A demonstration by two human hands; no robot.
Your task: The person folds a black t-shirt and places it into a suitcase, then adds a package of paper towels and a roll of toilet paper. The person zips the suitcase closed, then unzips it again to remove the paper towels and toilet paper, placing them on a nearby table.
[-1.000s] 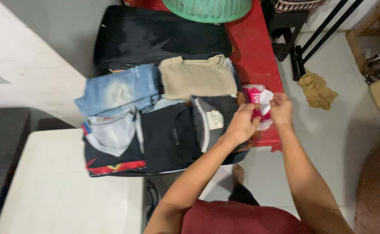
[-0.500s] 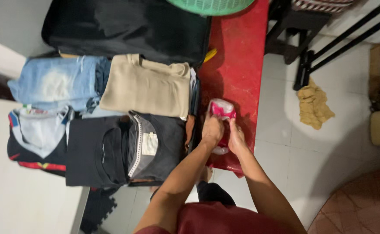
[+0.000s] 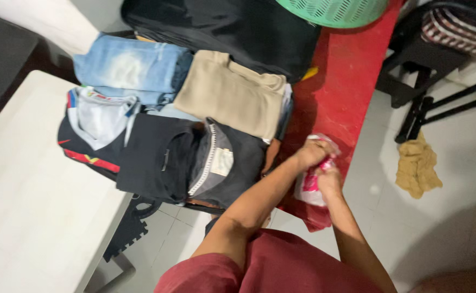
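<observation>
Both forearms reach forward and converge over the red table (image 3: 352, 81). The left hand (image 3: 313, 153) curls its fingers around the top of a pink-and-white plastic packet (image 3: 309, 184), while the right hand (image 3: 330, 178) grips its side just below. The packet sits above the table's near edge, beside the folded dark grey garment (image 3: 224, 165).

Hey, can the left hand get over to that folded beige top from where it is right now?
Probably yes. The left hand is on the pink and white packet, beside the beige top; nothing lies between them, but it would have to release the packet.
</observation>
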